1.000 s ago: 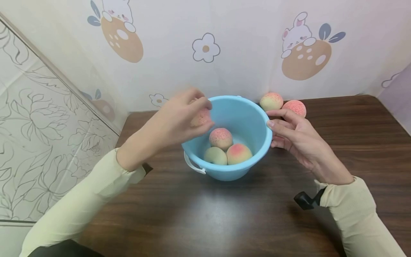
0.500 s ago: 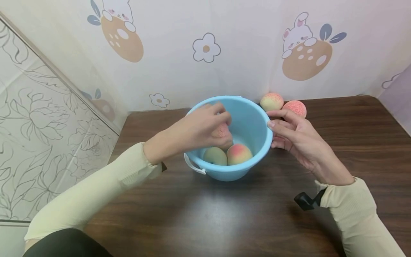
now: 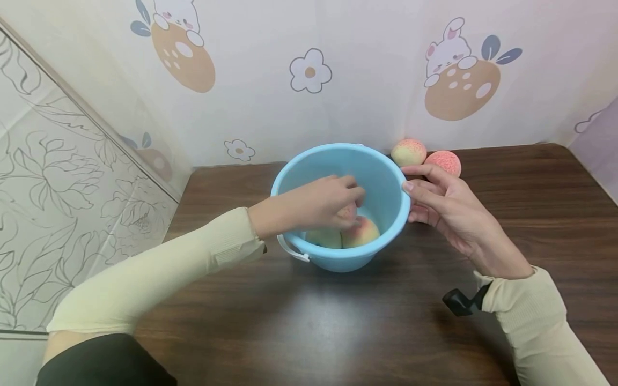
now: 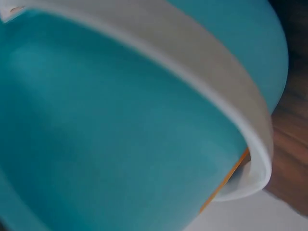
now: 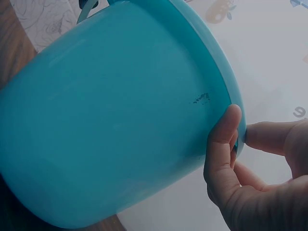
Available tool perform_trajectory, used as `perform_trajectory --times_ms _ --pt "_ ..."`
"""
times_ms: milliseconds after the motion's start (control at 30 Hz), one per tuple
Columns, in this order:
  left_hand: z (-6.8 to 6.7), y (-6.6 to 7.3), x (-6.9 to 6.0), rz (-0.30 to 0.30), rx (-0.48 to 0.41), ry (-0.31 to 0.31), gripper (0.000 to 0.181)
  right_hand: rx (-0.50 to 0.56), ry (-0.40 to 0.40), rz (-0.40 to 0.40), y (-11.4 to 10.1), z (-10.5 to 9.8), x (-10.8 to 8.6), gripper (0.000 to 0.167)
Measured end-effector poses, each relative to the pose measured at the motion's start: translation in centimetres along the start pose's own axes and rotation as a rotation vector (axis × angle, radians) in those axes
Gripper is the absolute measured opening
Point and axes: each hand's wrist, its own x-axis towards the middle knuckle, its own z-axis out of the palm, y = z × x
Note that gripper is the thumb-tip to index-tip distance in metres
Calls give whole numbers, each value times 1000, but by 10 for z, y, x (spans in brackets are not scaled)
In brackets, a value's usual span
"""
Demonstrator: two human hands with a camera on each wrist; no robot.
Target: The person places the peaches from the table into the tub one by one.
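A light blue bucket [image 3: 340, 260] stands on the dark wooden table, near the back wall. My left hand [image 3: 323, 201] reaches down inside it, fingers curled around a pink-speckled peach [image 3: 347, 213]. Below that hand lie a pink-and-yellow peach [image 3: 365, 231] and a paler peach [image 3: 323, 238], partly covered. Another peach seen earlier in the bucket is hidden behind the hand. At the bucket's right side my right hand [image 3: 449, 209] pinches the rim, as the right wrist view [image 5: 255, 168] also shows. The left wrist view is filled by the bucket's blue wall [image 4: 120, 125] and white handle [image 4: 202, 62].
Behind my right hand, a yellow-pink peach [image 3: 408, 153] and a pinker peach [image 3: 444, 162] sit on the table [image 3: 314, 321] against the patterned wall [image 3: 357, 80]. A floral-patterned panel [image 3: 72, 203] runs along the left. The bucket's white handle [image 3: 292, 250] hangs at its left.
My left hand has carried a pink-speckled peach from over the bucket's left rim rightward and down inside it. My right hand has stayed on the rim, and the bucket has not moved.
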Motion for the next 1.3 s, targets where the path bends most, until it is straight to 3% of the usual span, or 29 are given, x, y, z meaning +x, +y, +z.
perform_trajectory --times_ms 167,433,600,833,1000,1167,1300 --pt "8 0 8 -2 18 -72 37 -7 -4 -2 0 0 -1 40" --pt "9 -2 13 23 45 -110 39 -4 3 0 0 0 -1 40" --pt "7 -5 10 49 3 -101 33 -2 3 2 0 1 0 40" --pt "-9 -6 -6 58 -124 20 27 15 9 3 0 1 -1 40" --pt "-28 -4 -26 52 -192 195 22 17 11 -5 0 0 -2 39" --pt "-35 -2 -55 6 -241 351 22 10 13 -5 -1 1 -2 39" --pt "-32 -3 -78 -77 -285 478 22 5 14 -1 -1 2 -2 40"
